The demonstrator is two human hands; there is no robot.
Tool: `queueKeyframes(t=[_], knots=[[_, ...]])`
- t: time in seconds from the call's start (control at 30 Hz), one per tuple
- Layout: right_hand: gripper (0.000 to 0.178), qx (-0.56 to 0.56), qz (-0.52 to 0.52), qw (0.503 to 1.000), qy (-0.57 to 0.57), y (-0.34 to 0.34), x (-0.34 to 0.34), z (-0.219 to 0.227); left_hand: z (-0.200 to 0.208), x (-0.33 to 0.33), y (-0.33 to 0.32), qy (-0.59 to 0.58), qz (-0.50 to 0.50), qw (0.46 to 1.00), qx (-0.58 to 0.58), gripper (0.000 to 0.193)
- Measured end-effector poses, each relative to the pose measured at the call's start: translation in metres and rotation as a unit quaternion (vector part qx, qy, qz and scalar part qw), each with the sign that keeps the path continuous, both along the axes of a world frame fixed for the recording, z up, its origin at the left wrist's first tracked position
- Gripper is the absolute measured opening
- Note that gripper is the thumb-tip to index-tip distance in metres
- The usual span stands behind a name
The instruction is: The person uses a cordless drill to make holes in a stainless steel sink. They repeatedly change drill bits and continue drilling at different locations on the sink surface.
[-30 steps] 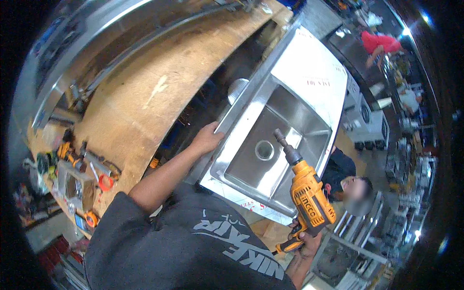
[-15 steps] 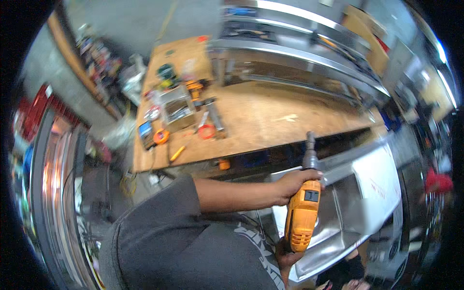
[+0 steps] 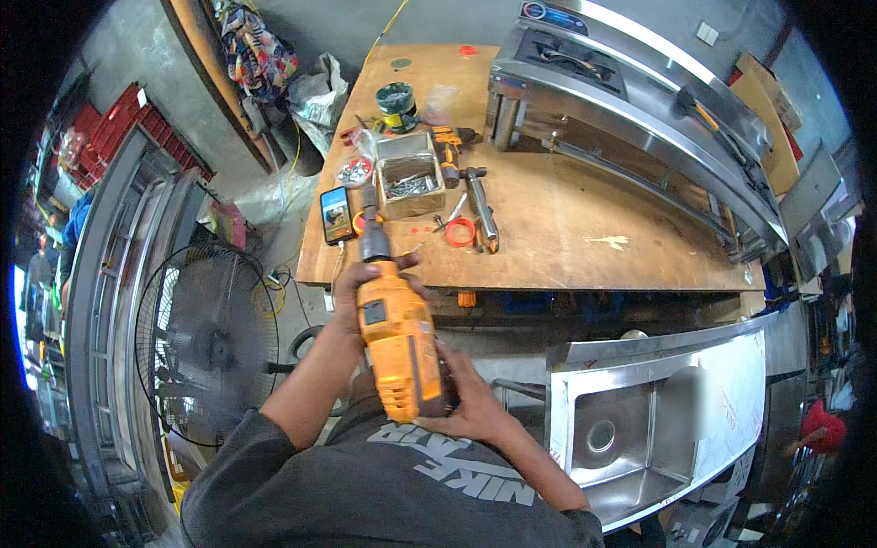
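Head view, drill [image 3: 391, 320], box [image 3: 417, 208], perhaps screws [image 3: 411, 186] inside

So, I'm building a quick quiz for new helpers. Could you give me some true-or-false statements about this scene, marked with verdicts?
1. Both the left hand and the right hand are on the drill. True.
2. The drill points away from the table. False: it points toward the table.
3. The phone on the table shows a lit screen. True.
4. The sink is left of the drill. False: the sink is to its right.
5. The open box holds small metal pieces. True.
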State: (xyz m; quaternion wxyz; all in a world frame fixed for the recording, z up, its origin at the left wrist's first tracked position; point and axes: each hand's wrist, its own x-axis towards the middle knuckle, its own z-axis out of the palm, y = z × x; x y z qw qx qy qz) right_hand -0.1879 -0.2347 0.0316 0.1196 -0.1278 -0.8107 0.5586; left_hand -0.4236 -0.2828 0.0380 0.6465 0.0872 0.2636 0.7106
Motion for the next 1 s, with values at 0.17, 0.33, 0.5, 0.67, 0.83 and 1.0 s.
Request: queueKeyframes(t=[0.17,0.33,0.5,0.67,0.83,1.0], knots=[[0.103,0.005,0.064,0.998,-0.017,0.001,-0.039,-0.01,-0.013,-0.037,-0.029,0.026,0.089,0.996,0.018,0.07],[0.082,-0.023,-0.007,1.0,-0.006,0.047,-0.053,-0.042,-0.013,-0.06,-0.022,0.066,0.119,0.99,0.03,0.069],[0.044,0.147,-0.173,0.961,-0.158,0.134,-0.111,-0.098,-0.024,-0.098,0.0,0.068,0.088,0.986,0.122,0.072],[0.031,0.495,-0.051,0.846,-0.191,0.199,-0.228,-0.139,-0.025,-0.127,0.04,0.006,0.065,0.988,0.14,0.068],[0.027,0.467,-0.003,0.852,-0.236,0.235,-0.258,-0.168,-0.027,-0.163,0.072,0.031,0.066,0.99,0.121,0.063],[0.023,0.351,-0.069,0.933,-0.026,0.231,-0.257,-0.139,-0.014,-0.174,0.087,0.08,0.07,0.993,0.06,0.058]])
